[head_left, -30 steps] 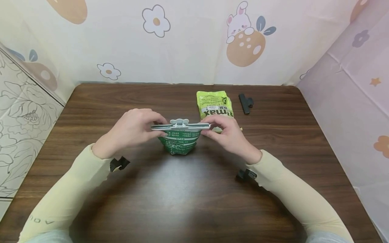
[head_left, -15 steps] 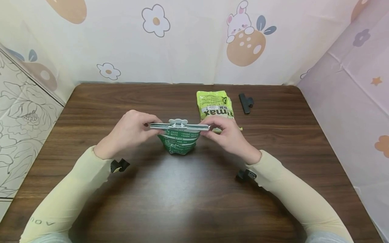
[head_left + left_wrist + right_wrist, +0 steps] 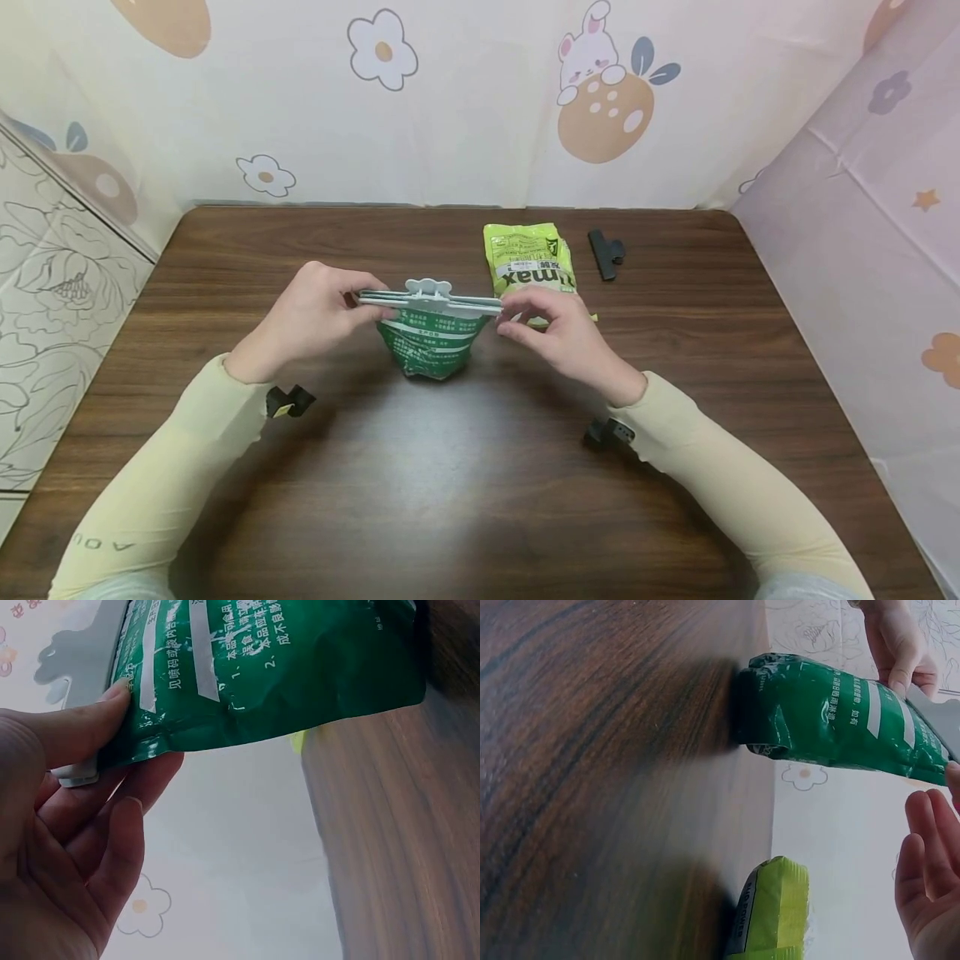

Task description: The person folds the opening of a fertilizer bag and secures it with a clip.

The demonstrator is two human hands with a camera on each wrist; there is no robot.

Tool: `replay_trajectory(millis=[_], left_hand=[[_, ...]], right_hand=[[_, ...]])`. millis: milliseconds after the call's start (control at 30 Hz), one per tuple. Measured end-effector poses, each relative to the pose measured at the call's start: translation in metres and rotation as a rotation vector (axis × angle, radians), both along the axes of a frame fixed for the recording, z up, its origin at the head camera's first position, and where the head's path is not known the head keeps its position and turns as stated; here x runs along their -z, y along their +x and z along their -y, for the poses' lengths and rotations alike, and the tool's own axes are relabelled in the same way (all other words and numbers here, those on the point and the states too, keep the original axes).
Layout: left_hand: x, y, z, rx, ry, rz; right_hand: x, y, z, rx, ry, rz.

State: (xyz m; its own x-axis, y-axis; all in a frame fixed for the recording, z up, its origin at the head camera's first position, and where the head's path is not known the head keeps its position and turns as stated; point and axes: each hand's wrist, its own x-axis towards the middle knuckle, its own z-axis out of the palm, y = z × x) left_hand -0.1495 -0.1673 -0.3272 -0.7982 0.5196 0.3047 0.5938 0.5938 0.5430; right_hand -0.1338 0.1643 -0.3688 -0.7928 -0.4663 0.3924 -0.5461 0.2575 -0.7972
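A green bag (image 3: pixel 431 343) with white print stands on the table, its top edge held in a long pale grey bag clip (image 3: pixel 450 306). My left hand (image 3: pixel 307 317) pinches the clip's left end, the thumb (image 3: pixel 97 724) lying across clip and bag corner in the left wrist view. My right hand (image 3: pixel 555 325) is at the clip's right end, thumb and forefinger apart around its tip. In the right wrist view the other fingers of that hand stretch out loosely; a firm grip there does not show.
A yellow-green packet (image 3: pixel 527 257) lies behind my right hand, partly covered by it. Farther right is a small black clip (image 3: pixel 603 255). A printed curtain (image 3: pixel 465 108) hangs along the back edge of the brown wooden table (image 3: pixel 450 483).
The bag and its clip have shifted a little left and up with my left hand. My right hand has stayed nearly in place, so the clip's right end has slid out toward its fingertips.
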Motion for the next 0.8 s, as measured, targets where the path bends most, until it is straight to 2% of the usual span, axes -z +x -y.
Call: replay_trajectory(millis=[267, 800], left_hand=[[0.003, -0.008, 0.009, -0.079, 0.026, 0.009], [0.015, -0.033, 0.037, -0.211, 0.111, -0.142]], right_hand=[[0.002, -0.002, -0.001, 0.011, 0.003, 0.025], [0.003, 0.000, -0.006, 0.038, 0.035, 0.025]])
